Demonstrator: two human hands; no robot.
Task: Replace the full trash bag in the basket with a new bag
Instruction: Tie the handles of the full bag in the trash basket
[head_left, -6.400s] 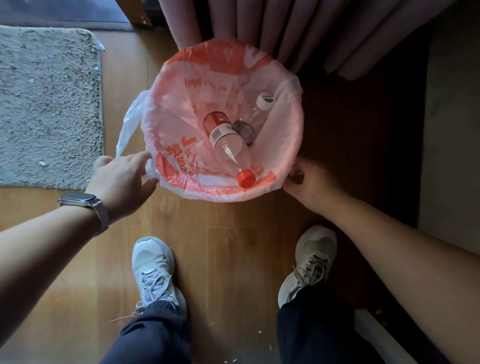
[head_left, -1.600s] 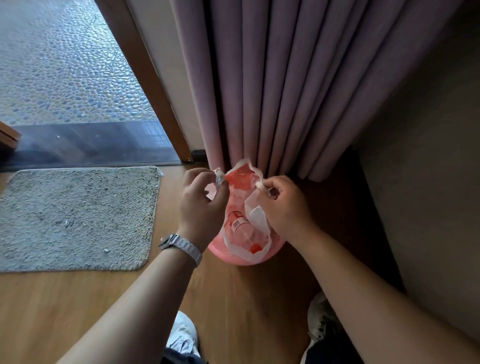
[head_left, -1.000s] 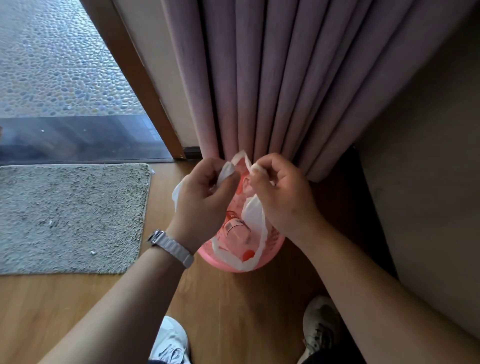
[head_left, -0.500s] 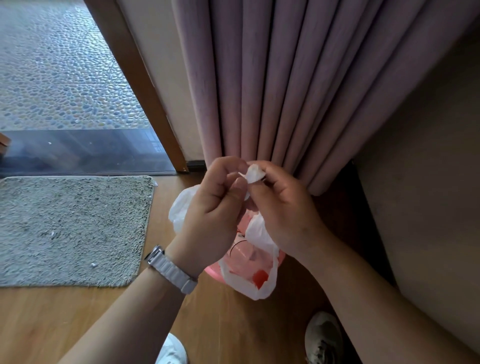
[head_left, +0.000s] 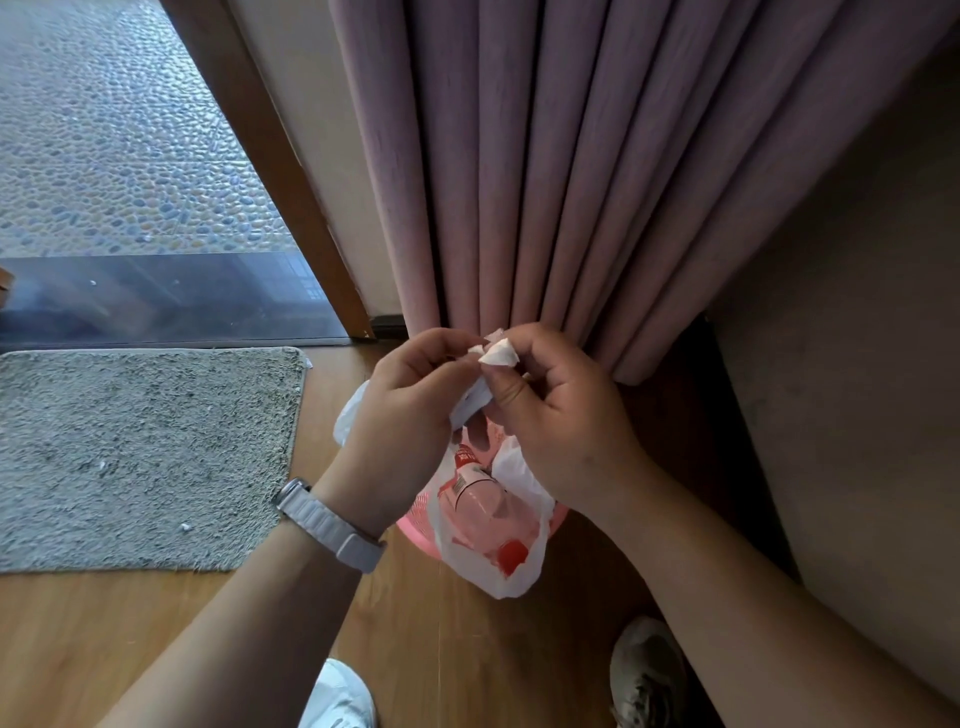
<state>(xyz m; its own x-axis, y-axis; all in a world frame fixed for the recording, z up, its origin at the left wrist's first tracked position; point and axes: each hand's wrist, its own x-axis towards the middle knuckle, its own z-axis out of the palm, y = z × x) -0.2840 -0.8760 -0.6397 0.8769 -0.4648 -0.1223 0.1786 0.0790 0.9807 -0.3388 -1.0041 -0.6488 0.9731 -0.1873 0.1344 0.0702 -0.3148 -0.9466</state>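
The full trash bag (head_left: 498, 551) is thin white plastic with red print, and it hangs lifted above the pink basket (head_left: 415, 535). Inside it lies a clear bottle with a red cap (head_left: 511, 553). My left hand (head_left: 402, 431) and my right hand (head_left: 561, 415) meet above the bag, each pinching one of its white handle ends (head_left: 496, 356). Only a sliver of the basket's rim shows, behind the bag and my left wrist.
A mauve curtain (head_left: 545, 182) hangs right behind the bag. A grey mat (head_left: 135, 457) lies on the wooden floor at left, before a doorway with a wooden frame (head_left: 270, 171). A dark wall (head_left: 857, 364) closes the right side. My shoes (head_left: 649, 670) stand below.
Both hands have drawn the bag's handle ends closer together. The bag has risen further out of the basket and hangs lower in the frame.
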